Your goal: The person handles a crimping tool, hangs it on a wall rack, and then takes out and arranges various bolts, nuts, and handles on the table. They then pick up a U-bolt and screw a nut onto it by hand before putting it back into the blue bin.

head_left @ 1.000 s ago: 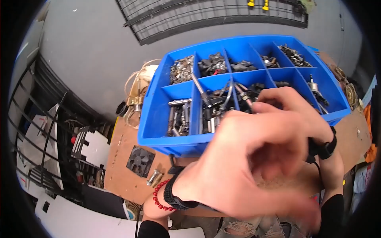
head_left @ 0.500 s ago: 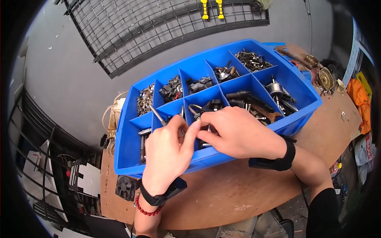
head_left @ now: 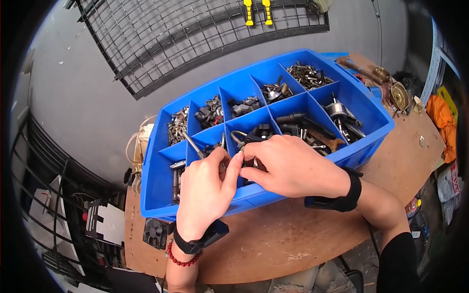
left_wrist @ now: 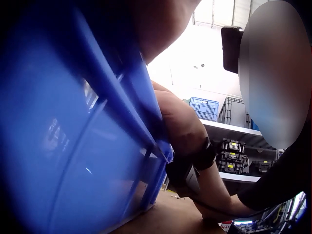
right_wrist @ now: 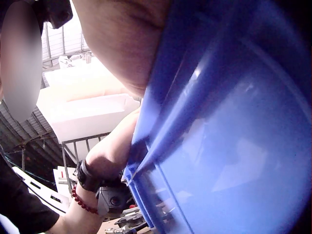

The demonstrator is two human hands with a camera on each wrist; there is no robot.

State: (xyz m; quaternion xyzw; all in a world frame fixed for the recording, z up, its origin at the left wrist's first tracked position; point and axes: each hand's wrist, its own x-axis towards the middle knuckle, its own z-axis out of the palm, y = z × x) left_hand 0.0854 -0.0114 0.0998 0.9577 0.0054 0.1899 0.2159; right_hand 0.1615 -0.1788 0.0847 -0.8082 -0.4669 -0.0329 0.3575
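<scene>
In the head view, both bare hands are over the front row of a blue divided box (head_left: 259, 195). The left hand (head_left: 202, 188) has its fingers bent downward and its thumb pointing toward the right hand (head_left: 298, 166). Their fingertips meet or nearly meet beside a curved metal piece (head_left: 238, 134); whether either hand grips a part is hidden. A metal rod (head_left: 194, 145) leans up behind the left hand. Each wrist view shows the box's blue wall (left_wrist: 97, 170) (right_wrist: 219, 146) close up, with the other hand (left_wrist: 180, 119) (right_wrist: 114, 148) beyond it.
Small metal and black parts (head_left: 309, 75) fill the box's compartments. The box stands on a brown table (head_left: 273, 239). A black fan (head_left: 155, 233) lies at the left, rusty parts (head_left: 400, 95) at the right. A wire grid (head_left: 195, 39) hangs behind.
One second ago a hand was raised large and blurred before the head camera; both hands are now lower, at the box. The head view has shifted. Over the last half second the hands barely moved.
</scene>
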